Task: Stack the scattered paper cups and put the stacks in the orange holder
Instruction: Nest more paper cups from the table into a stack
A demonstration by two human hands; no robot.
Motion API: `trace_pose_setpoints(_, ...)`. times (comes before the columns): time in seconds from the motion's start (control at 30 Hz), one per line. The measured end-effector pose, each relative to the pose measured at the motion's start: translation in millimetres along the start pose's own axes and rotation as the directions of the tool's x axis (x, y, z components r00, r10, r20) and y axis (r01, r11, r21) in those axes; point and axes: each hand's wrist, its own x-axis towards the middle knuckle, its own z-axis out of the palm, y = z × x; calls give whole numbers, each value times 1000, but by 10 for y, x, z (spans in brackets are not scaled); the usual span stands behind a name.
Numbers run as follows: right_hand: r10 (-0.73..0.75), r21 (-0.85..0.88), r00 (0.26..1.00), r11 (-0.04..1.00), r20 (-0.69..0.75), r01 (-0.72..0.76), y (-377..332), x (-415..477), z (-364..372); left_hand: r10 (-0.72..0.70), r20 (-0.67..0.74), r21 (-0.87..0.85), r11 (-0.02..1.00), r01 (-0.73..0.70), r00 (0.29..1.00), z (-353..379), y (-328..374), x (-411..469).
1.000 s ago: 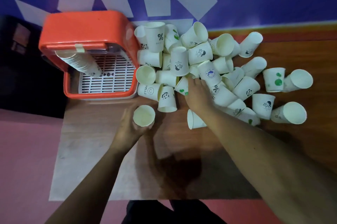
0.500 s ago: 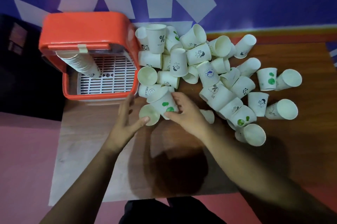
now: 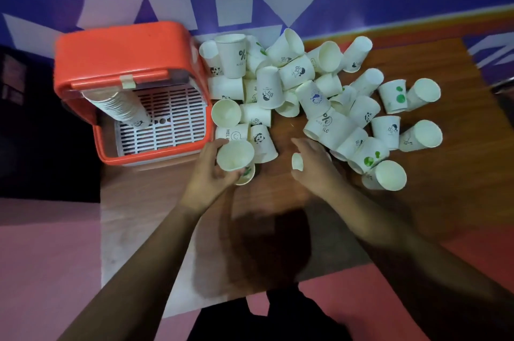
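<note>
Holding a small stack [image 3: 235, 158] mouth-up near the orange holder [image 3: 125, 49], the left grip [image 3: 214, 174] curls round it. The right grip [image 3: 317, 171] covers a loose cup [image 3: 297, 161]; I cannot tell if it pinches. Slide that cup in straight, gently.

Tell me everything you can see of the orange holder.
The orange holder looks like round-cornered glossy plastic: a solid top at the back, an open front over a white slotted tray, tape on its crossbar. A stack of nested cups leans inside at the left. It stands far left on the table; loose cups crowd its right side.
</note>
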Motion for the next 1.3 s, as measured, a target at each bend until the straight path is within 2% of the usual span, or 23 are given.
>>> trace_pose_setpoints(0.1, 23, -53, 1000, 998, 5, -22, 119, -25, 152, 2, 13, 192, 981, -5, 1000, -6, -161, 9)
trace_pose_setpoints(0.17, -11, -127, 1000, 992, -15, 9, 119, -7, 220, 5, 41, 249, 969, -15, 999, -4, -256, 21)
trace_pose_setpoints(0.33, -73, -328, 997, 942, 8, 72, 123, 17, 251, -11, 184, 177, 984, -22, 983, 49, -404, 20)
trace_pose_setpoints(0.43, -106, -356, 994, 929, -2, 98, 191, 39, 183, -57, 287, 126, 992, 22, 956, 133, -369, -48)
trace_pose_setpoints(0.5, -62, -206, 997, 977, -36, 53, 152, 33, 103, -77, 301, 99, 994, 49, 950, 224, -347, -93)
trace_pose_setpoints(0.57, 69, 128, 992, 990, -107, -55, 44, 4, 17, -77, 305, 76, 995, 56, 949, 323, -342, -112)
trace_pose_setpoints(0.67, 196, 498, 965, 863, -175, -85, -168, -104, -111, -61, 386, 37, 998, 51, 920, 418, -345, -107)
trace_pose_setpoints(0.73, 173, 626, 971, 779, -165, -32, -279, -229, -163, -60, 478, 23, 998, 56, 876, 370, -347, -87)
trace_pose_setpoints(0.8, 107, 665, 987, 746, -120, 0, -360, -350, -157, -70, 511, 2, 997, 80, 857, 206, -361, -32)
trace_pose_setpoints(0.93, -25, 505, 998, 861, -59, 51, -363, -430, 57, -34, 350, 179, 983, -31, 936, -140, -332, 231)
trace_pose_setpoints(1.03, -48, 356, 999, 933, -23, 53, -348, -434, 204, 123, 282, 381, 896, -228, 952, -97, -142, 496)
trace_pose_setpoints(1.13, -130, 208, 991, 970, -8, 129, -299, -430, 330, 230, 435, 507, 737, -447, 871, 80, -75, 713)
trace_pose_setpoints(1.2, -108, 170, 993, 981, 46, 99, -251, -416, 385, 225, 528, 543, 653, -529, 819, 185, -85, 835)
trace_pose_setpoints(1.3, -109, 204, 989, 975, 102, 87, -208, -403, 338, 146, 610, 612, 537, -580, 779, 343, -76, 958)
